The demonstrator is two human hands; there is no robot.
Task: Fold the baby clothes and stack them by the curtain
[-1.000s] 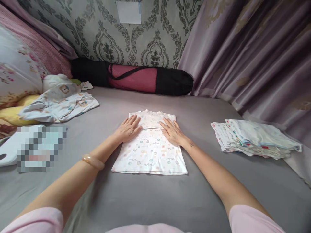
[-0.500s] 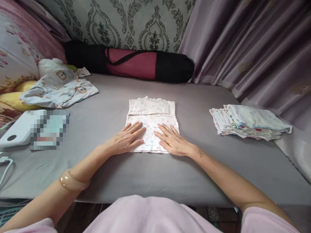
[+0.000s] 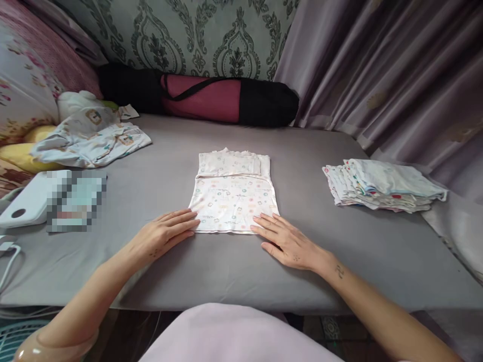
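Observation:
A small white printed garment (image 3: pixel 234 201) lies flat on the grey sheet, its upper part folded across in a band near the top. My left hand (image 3: pixel 166 234) rests flat at its lower left corner, the fingertips touching the cloth edge. At the lower right corner my right hand (image 3: pixel 289 241) lies with its fingers spread, fingertips on the cloth. Neither hand grips anything.
A stack of folded clothes (image 3: pixel 381 186) sits at the right. Toward the left are a crumpled printed garment (image 3: pixel 101 143), a white device (image 3: pixel 33 201) and a blurred-out flat item (image 3: pixel 77 201). A black and maroon bag (image 3: pixel 204 98) lies along the wall.
Both hands have moved outward and toward me, from the middle of the garment to its lower corners. More of the printed cloth shows between them.

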